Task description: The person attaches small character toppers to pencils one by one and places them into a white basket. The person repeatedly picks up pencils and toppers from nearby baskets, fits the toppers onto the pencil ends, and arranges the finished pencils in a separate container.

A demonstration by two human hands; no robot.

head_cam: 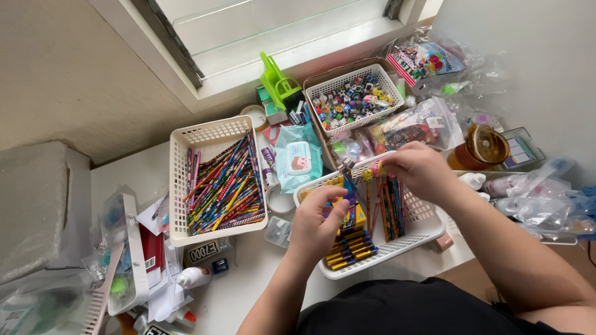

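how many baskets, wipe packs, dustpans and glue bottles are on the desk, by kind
white plastic lattice baskets: 3, one of loose pencils, one of small colourful erasers, one of pencil packs under the left hand and right hand
pale blue soft wipes pack: 1
green plastic dustpan: 1
white glue bottle: 1
total: 6

A white surface (pixel 248 291) sits against a beige wall (pixel 68 68). Up top is a window (pixel 267 25) with a white sill (pixel 323 46), and daylight comes in. On the right is a pale grey wall (pixel 534 43).
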